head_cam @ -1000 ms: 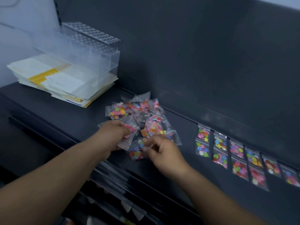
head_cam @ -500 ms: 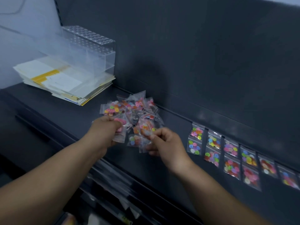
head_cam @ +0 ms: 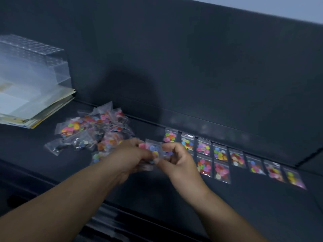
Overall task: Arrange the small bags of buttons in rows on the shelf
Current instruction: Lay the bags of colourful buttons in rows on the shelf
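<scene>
A loose pile of small clear bags of coloured buttons (head_cam: 94, 131) lies on the dark shelf (head_cam: 244, 203), left of centre. To the right, bags lie flat in two rows (head_cam: 220, 154) along the shelf's back edge. My left hand (head_cam: 132, 159) and my right hand (head_cam: 176, 159) meet in front of the rows' left end. Between them they pinch a few small bags (head_cam: 154, 151), one with pale blue and pink buttons facing me. How many bags each hand holds is blurred.
A stack of papers (head_cam: 35, 109) with a clear plastic box (head_cam: 33, 62) on top sits at the far left of the shelf. The dark back panel (head_cam: 192, 67) rises behind. The shelf's front lip (head_cam: 122, 222) runs below my forearms.
Both hands have left the pile and moved right toward the rows, carrying a few bags. The view has shifted right, showing more of the arranged rows.
</scene>
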